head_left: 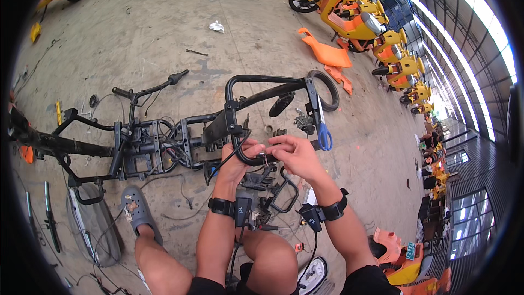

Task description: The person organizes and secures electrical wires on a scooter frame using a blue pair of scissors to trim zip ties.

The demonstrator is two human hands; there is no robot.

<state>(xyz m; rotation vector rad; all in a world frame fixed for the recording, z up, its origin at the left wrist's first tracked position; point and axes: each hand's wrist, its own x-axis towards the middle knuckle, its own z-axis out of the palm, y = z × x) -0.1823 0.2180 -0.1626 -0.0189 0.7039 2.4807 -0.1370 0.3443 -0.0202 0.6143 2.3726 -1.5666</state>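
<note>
A bare black scooter frame (215, 131) lies across the floor in front of me, its looped tube end at the right. Both my hands meet at the lower bar of that loop. My left hand (238, 159) reaches past the tube, its fingers closed near a small, thin, wire-like piece. From the other side my right hand (295, 155) pinches at the same spot, fingertips almost touching the left ones. What each hand grips is too small to make out. Blue-handled scissors (324, 135) hang at the loop's right corner. Dark cables run along the frame.
A black tyre (324, 90) and an orange body panel (325, 49) lie beyond the frame. Yellow scooters (349, 13) stand in rows at the far right. Near my legs are loose black parts (262, 180), a screwdriver (267, 228) and a grey seat-like piece (93, 226).
</note>
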